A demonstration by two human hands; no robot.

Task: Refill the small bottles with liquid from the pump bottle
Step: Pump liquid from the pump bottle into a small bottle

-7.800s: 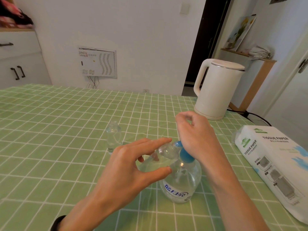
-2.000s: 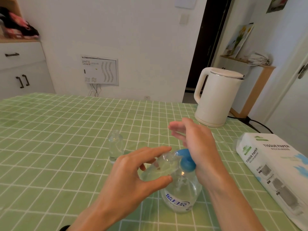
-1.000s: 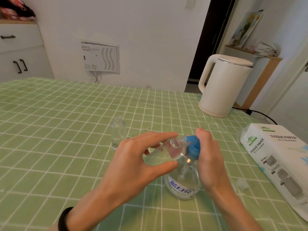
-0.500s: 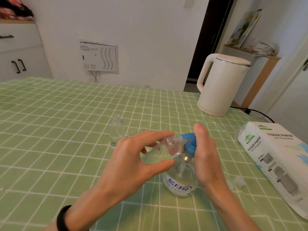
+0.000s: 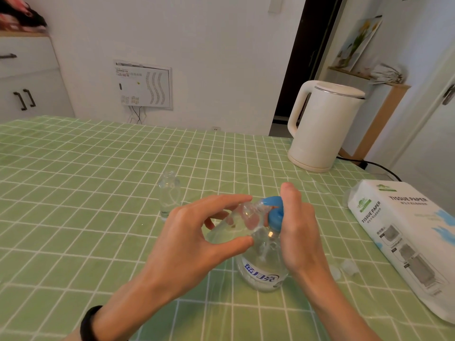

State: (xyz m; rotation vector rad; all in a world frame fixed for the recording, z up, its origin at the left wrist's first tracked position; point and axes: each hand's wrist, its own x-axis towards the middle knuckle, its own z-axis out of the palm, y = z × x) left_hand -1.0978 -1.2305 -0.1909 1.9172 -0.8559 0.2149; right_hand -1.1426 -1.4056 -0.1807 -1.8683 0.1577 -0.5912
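Pump bottle (image 5: 263, 264) stands upright on the green checked tablecloth (image 5: 73, 193) near the table's front edge, between the two hands; clear plastic with liquid inside, so judged moderately heavy, steady on its broad base, and somewhat yielding if squeezed; best steadied low on the body and worked only at the blue pump head (image 5: 274, 212); its label bears blue characters reading 蓝月亮. Left hand (image 5: 187, 244), with a black wristband (image 5: 89, 323) at the wrist, pinches the small bottle (image 5: 236, 225) between thumb below and fingers above, tilted, mouth at the nozzle; this bottle is clear, light, probably rigid and smooth, hence liable to slip once wet; a hold round the body, as shown, leaves the mouth free. Right hand (image 5: 298, 232) lies against the pump head with fingers nearly straight, not curled round it; whether it bears down cannot be told. Small clear caps (image 5: 348, 265) lie just right of the pump bottle's base; beyond them lies a pack (image 5: 403, 232) printed TISSUE PAPER twice. Farther back a second small bottle (image 5: 169, 193) stands upright and uncapped, contents hard to tell; farthest, a white kettle (image 5: 322, 124).
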